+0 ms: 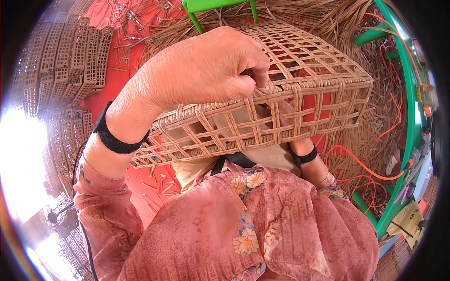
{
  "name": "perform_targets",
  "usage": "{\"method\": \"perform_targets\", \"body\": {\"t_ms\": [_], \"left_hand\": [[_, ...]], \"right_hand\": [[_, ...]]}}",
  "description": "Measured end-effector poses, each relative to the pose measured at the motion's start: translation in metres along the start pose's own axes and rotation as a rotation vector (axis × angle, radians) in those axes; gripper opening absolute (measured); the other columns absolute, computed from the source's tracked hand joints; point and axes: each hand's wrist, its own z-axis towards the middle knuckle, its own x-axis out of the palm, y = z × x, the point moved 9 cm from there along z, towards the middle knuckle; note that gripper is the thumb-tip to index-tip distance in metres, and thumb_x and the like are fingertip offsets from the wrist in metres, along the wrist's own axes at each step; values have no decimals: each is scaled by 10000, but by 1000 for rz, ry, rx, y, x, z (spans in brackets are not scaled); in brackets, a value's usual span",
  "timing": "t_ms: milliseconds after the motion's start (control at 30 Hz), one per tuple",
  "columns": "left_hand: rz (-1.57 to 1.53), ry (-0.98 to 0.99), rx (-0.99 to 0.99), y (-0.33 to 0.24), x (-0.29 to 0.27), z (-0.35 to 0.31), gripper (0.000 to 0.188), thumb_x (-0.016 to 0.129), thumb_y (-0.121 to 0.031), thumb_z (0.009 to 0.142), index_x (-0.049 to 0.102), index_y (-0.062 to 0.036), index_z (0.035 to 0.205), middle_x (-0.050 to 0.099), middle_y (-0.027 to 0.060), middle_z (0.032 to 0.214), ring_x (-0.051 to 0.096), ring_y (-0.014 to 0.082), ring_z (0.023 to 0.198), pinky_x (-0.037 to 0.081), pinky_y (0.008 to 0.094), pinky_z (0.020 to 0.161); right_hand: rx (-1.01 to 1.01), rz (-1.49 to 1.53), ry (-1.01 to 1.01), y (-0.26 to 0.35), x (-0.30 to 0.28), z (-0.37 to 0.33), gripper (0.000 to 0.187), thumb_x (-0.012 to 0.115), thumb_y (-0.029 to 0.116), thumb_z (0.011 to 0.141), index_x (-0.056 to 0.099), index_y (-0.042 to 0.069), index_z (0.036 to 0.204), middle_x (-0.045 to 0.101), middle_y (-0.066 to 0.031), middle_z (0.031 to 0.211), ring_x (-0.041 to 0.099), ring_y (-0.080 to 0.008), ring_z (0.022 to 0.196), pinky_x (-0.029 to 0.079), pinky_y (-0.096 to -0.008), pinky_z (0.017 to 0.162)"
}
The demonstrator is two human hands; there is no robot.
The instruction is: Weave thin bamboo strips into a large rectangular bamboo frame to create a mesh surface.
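Observation:
A brown woven basket (323,87) with an open lattice lies across my lap, its braided edge running from lower left to upper right. Over that edge, my left hand (206,65) is curled closed, thumb and fingers pinched together against the weave near the middle. Whatever sits between those fingertips is hidden. My right hand (287,111) reaches up behind the near lattice wall, close beneath the left fingertips. Only parts of it show through the gaps, and its fingers are mostly covered by the strands. Both wrists wear black bands.
Stacked woven lattice pieces (61,56) stand at the left. A green stool (215,4) is at the far side, amid loose brown strands (318,18) on a red floor covering (115,70). A green-framed table (408,140) with orange cords (361,161) borders the right.

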Motion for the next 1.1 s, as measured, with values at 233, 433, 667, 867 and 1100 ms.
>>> {"method": "perform_targets", "body": {"t_ms": [233, 433, 667, 867, 1100], "left_hand": [[-26, 67, -19, 5, 5, 3, 148, 560, -22, 734, 651, 19, 843, 598, 119, 759, 606, 259, 712, 479, 347, 649], [-39, 215, 9, -4, 21, 17, 141, 546, -66, 738, 619, 38, 797, 597, 143, 764, 596, 290, 703, 470, 382, 643], [102, 166, 74, -8, 33, 22, 243, 516, -94, 715, 521, 31, 923, 553, 177, 770, 570, 356, 756, 457, 426, 682], [176, -84, 171, -13, 21, 20, 288, 513, -53, 694, 495, 21, 972, 546, 191, 846, 566, 362, 800, 465, 427, 724], [374, -353, 33, 16, -68, 23, 228, 630, -88, 712, 570, -6, 916, 616, 203, 852, 592, 409, 873, 468, 474, 751]], "right_hand": [[-32, -75, 6, 0, -1, -1, 182, 718, 209, 880, 640, 68, 964, 602, 37, 866, 529, -64, 782, 441, -241, 673], [-77, -233, 21, 4, -2, -7, 202, 711, 214, 884, 628, 67, 995, 590, 29, 907, 528, -68, 827, 449, -253, 700], [-182, -591, 136, 29, 13, -20, 338, 584, 289, 949, 521, 68, 1196, 554, 17, 973, 544, -127, 917, 485, -316, 790], [98, 214, 203, 1, -3, 2, 506, 540, 401, 949, 455, 76, 1328, 593, -45, 1107, 586, -187, 1030, 528, -355, 879], [29, 322, 557, 114, 103, 70, 382, 577, 320, 951, 565, 78, 1246, 630, -55, 1035, 623, -160, 835, 555, -319, 742]]}}
